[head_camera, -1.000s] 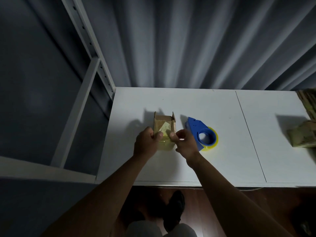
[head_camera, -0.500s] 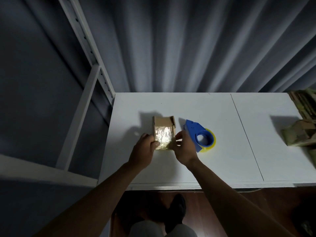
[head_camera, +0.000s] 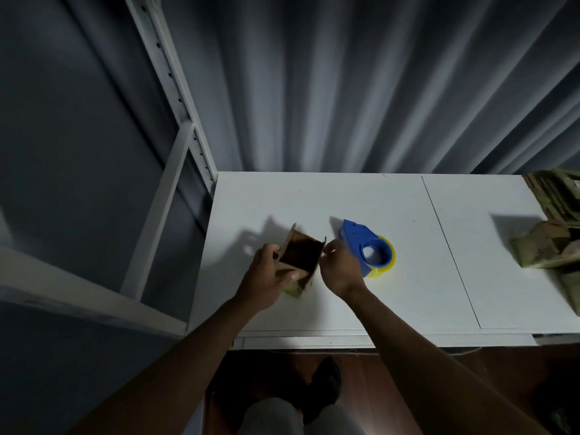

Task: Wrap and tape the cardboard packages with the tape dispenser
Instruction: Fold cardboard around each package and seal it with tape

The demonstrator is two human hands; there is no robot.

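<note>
the left hand point(head_camera: 263, 279) grips the small cardboard package point(head_camera: 299, 260) from its left side, thumb curled over the near end and fingers wrapped around the left edge. the package is tilted above the white table point(head_camera: 408, 293), its dark face turned up, lying between both hands. the right hand point(head_camera: 340, 266) pinches the package's upper right corner with curled fingertips. just beside that hand, to the right, the blue tape dispenser point(head_camera: 365, 246) rests on the table with its yellow roll. further right lies a pile of wrapped packages point(head_camera: 546, 246).
</note>
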